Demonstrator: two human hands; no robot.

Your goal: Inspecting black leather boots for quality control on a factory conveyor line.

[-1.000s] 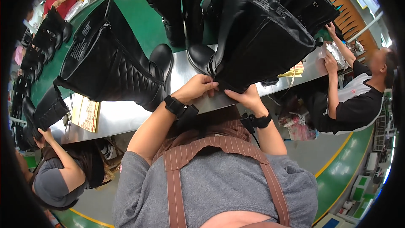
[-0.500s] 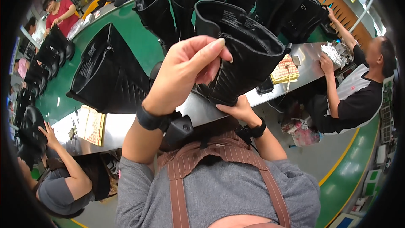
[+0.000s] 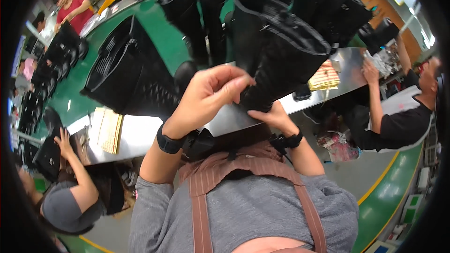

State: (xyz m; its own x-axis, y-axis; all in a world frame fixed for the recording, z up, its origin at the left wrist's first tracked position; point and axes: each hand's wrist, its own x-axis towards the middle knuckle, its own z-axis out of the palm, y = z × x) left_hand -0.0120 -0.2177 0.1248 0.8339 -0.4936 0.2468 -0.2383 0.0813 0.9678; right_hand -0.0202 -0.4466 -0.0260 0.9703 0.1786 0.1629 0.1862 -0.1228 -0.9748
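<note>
A tall black boot (image 3: 286,42) with a quilted shaft stands tilted on the metal ledge before me, its top opening facing up. My right hand (image 3: 277,118) grips it low down, thumb on the near side and the other fingers partly hidden behind it. Against the boot's left side, about midway down, my left hand (image 3: 211,91) is closed in a pinch. Whatever lies between thumb and forefinger is too small and blurred to make out. To the left of that hand a second black boot (image 3: 136,75) leans with its opening toward the left.
Several tall black boots (image 3: 178,14) stand in a row on the green table (image 3: 154,42). A yellow paper stack (image 3: 107,131) lies on the metal ledge (image 3: 136,136), another stack (image 3: 324,76) farther right. Co-workers sit on both sides; the right one (image 3: 398,107) holds a dark boot.
My left hand has moved down along the boot's side from near its top edge, still pinched. My right hand keeps its low grip. The co-worker at right has lifted a dark boot.
</note>
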